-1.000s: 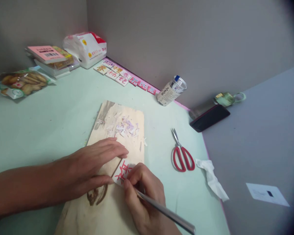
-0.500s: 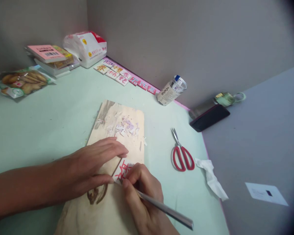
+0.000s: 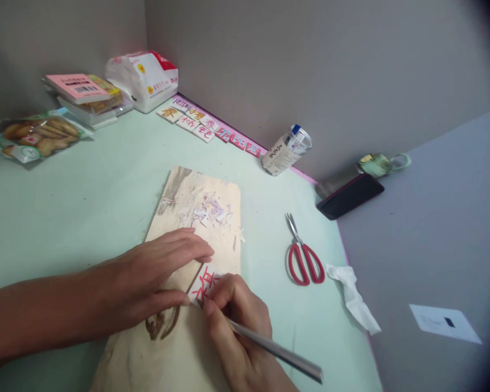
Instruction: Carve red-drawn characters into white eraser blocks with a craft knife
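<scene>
A small white tile point(image 3: 207, 279) with a red character on it lies on the wooden board point(image 3: 224, 190). The thumb and fingertips of my left hand point(image 3: 163, 269) grip it at its left corners, holding it down against the board. My right hand point(image 3: 240, 321) is closed around a slim silver carving knife point(image 3: 277, 351), held like a pen. Its tip is down at the tile's lower edge, mostly hidden by my fingers. Pale and purple shavings point(image 3: 212, 211) lie on the board beyond my left hand.
Red-handled scissors point(image 3: 298, 258) and a crumpled tissue point(image 3: 353, 296) lie to the right. Along the wall stand several lettered tiles point(image 3: 188, 124), a can point(image 3: 285, 152) and a phone point(image 3: 351, 196). Bagged snacks point(image 3: 41, 136), stacked books point(image 3: 79, 90) and a tissue pack point(image 3: 147, 79) are at the back left.
</scene>
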Tool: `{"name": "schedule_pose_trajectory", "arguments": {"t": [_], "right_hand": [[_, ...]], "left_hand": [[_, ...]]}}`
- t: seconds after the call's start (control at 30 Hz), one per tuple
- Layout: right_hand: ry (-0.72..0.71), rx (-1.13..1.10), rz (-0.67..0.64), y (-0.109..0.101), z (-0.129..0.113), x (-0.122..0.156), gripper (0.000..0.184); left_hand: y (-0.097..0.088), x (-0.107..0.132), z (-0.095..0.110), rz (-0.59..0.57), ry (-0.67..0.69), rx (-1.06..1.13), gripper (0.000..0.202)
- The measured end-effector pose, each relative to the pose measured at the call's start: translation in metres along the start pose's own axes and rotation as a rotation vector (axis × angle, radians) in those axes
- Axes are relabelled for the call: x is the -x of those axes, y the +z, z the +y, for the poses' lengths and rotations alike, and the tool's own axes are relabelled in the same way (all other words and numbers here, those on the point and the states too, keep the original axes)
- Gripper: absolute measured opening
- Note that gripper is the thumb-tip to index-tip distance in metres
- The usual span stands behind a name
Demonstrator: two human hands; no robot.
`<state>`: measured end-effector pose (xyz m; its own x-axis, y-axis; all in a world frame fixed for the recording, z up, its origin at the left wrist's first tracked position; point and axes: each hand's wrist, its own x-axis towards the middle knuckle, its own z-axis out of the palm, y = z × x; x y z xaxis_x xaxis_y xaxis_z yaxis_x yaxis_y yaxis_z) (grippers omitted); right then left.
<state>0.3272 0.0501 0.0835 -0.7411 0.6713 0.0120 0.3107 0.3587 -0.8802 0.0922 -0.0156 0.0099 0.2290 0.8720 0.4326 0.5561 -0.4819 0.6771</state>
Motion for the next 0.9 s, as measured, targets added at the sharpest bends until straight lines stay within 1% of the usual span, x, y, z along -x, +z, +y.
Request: {"name": "schedule_pose_trajectory", "arguments": {"t": [0.13,0.3,0.47,0.5,0.57,0.6,0.67,0.77,0.8,0.83,0.87,0.9], "right_hand": [[-0.003,-0.006,0.01,0.0,0.0,-0.001,0.02],[-0.008,-0.021,0.025,0.002,0.001,-0.003,0.021],[-0.023,-0.02,0.017,-0.001,0.001,-0.002,0.023],[-0.023,-0.032,0.032,-0.003,0.001,-0.001,0.023],[-0.036,-0.069,0.108,-0.006,0.001,0.0,0.025],[-0.049,-0.084,0.159,-0.008,0.002,0.0,0.025],[-0.094,-0.087,0.273,-0.011,0.005,-0.001,0.025],[-0.164,0.041,0.405,-0.014,0.016,-0.003,0.018],[-0.187,0.109,0.433,-0.015,0.019,-0.003,0.017],[-0.198,0.175,0.45,-0.016,0.023,-0.003,0.019],[-0.193,0.232,0.455,-0.017,0.027,-0.004,0.021],[-0.153,0.27,0.468,-0.017,0.031,-0.004,0.02]], "left_hand": [[-0.001,-0.001,0.001,0.001,-0.003,0.006,0.051],[-0.006,-0.004,0.003,-0.027,0.003,-0.028,0.046],[0.001,0.0,-0.004,-0.032,0.007,-0.004,0.046],[0.002,0.002,-0.006,-0.035,0.019,-0.001,0.047],[0.004,0.005,-0.009,-0.044,0.029,-0.008,0.051],[0.004,0.006,-0.01,-0.068,0.025,-0.024,0.055],[0.003,0.01,-0.01,-0.08,0.018,-0.059,0.061],[0.009,0.019,-0.006,-0.114,-0.003,-0.09,0.067],[0.014,0.023,-0.005,-0.097,-0.065,-0.123,0.07],[0.022,0.027,-0.003,-0.082,-0.131,-0.161,0.078],[0.03,0.031,-0.002,-0.012,-0.148,-0.201,0.087],[0.038,0.034,-0.001,0.039,-0.175,-0.23,0.092]]}}
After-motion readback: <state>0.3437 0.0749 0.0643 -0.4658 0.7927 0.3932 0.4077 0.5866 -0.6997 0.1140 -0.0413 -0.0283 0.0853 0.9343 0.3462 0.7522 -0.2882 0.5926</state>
